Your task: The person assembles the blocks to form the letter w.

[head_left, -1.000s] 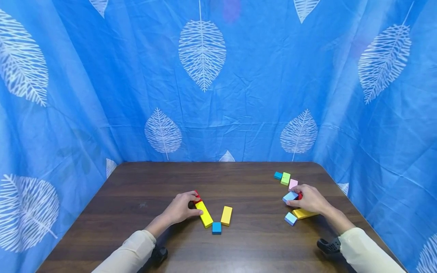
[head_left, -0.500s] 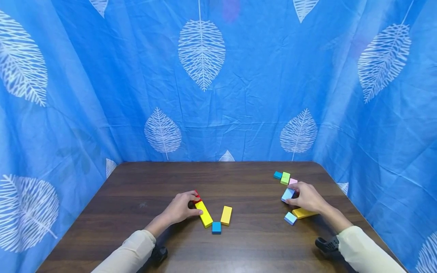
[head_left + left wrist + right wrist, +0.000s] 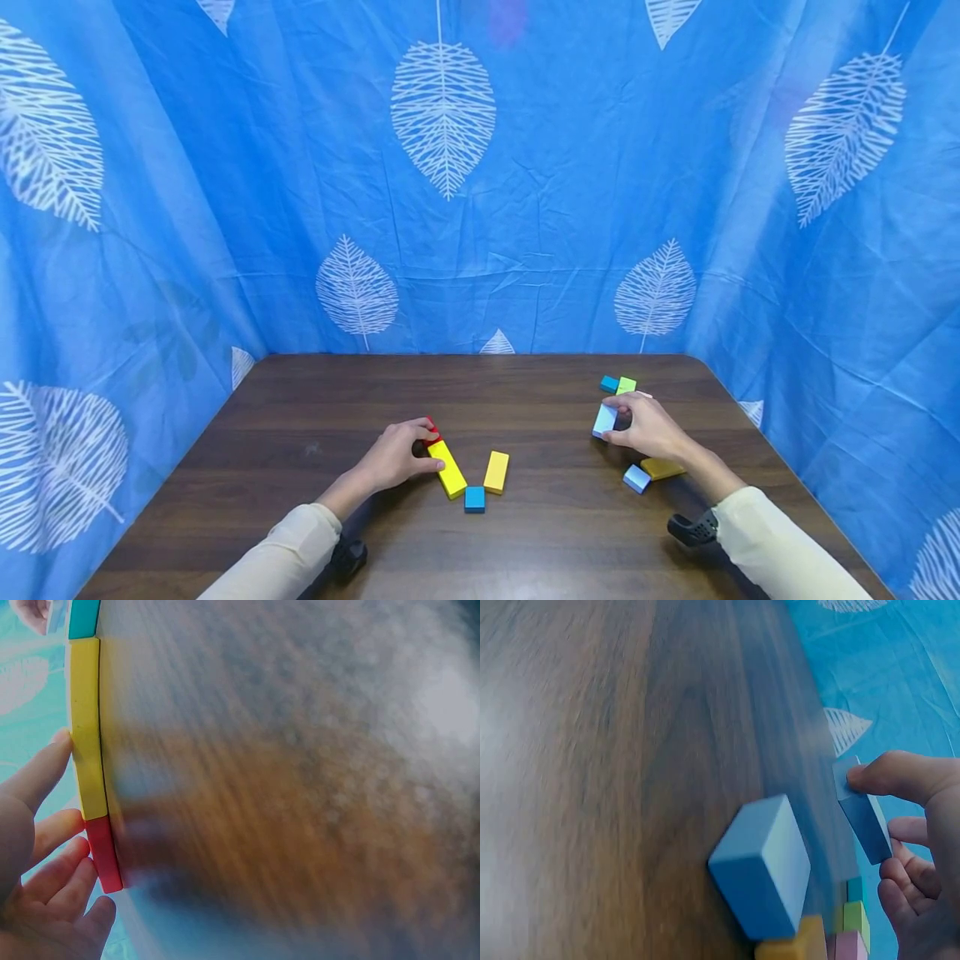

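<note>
Between thumb and fingers of my right hand (image 3: pixel 651 429) is a light blue block (image 3: pixel 604 421), held above the table in the right wrist view. My left hand (image 3: pixel 393 458) rests against a line of blocks. Its thumb touches the long yellow block (image 3: pixel 447 471), and other fingertips touch the red block (image 3: pixel 105 855) at that block's far end. A blue block (image 3: pixel 475 500) lies at the near end of the yellow one, with a paler yellow block (image 3: pixel 497 472) angled up from its right corner.
Near the right forearm lie another light blue block (image 3: pixel 637 479) and an orange-yellow block (image 3: pixel 662 469). Behind the right hand are a teal block (image 3: pixel 609 383), a green block (image 3: pixel 626 385) and a pink block (image 3: pixel 849 945). Blue leaf-print cloth (image 3: pixel 480 208) surrounds the wooden table (image 3: pixel 337 387).
My right hand has turned the light blue block and carried it left, away from the right-hand blocks. The left hand and its line of blocks have stayed put.
</note>
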{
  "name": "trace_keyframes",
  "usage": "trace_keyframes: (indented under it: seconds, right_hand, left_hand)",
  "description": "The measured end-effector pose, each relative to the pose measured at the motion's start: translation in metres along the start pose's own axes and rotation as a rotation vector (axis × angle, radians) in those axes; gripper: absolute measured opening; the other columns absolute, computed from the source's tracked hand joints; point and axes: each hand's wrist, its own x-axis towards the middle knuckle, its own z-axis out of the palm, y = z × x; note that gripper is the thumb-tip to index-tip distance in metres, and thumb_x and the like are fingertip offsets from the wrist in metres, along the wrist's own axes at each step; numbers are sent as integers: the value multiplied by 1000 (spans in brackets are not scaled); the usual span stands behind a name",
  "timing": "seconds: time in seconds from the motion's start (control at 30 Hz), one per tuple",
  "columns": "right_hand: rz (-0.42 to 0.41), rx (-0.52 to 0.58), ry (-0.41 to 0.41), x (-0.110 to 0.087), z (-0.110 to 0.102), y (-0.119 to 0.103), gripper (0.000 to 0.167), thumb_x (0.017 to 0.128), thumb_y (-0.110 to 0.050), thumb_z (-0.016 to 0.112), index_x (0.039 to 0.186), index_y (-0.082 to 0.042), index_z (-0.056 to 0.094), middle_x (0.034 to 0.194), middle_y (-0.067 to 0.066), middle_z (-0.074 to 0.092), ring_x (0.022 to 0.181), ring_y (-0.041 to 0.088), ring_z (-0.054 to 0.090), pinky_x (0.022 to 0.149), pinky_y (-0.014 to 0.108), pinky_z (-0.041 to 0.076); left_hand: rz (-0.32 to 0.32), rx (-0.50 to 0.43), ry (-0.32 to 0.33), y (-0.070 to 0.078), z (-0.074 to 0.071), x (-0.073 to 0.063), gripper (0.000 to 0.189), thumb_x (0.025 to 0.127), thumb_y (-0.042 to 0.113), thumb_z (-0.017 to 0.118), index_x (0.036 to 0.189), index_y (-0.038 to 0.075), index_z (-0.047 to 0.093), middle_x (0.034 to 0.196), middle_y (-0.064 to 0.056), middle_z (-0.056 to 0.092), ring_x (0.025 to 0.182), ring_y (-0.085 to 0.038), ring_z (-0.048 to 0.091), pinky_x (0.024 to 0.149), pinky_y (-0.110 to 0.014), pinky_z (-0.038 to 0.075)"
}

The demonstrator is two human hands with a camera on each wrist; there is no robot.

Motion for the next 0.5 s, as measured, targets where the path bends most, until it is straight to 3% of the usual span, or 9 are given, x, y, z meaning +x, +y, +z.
trace_keyframes:
  seconds: [0.2,0.5]
  right_hand:
    - [-27,47,-13,6,7,-7,58,84,-24,87,130,5,67,122,15,69,108,34,62,91,56,53]
    - [-21,79,-38,15,20,-19,59,81,-26,89,128,2,68,118,10,68,102,27,60,90,49,53]
  left_hand:
    - [-21,-5,4,1,0,-1,54,82,27,91,125,-1,73,138,-16,63,126,-40,57,104,-53,49]
    - [-24,-2,13,3,1,-1,53,82,26,90,124,-1,74,138,-16,63,126,-40,57,104,-53,49]
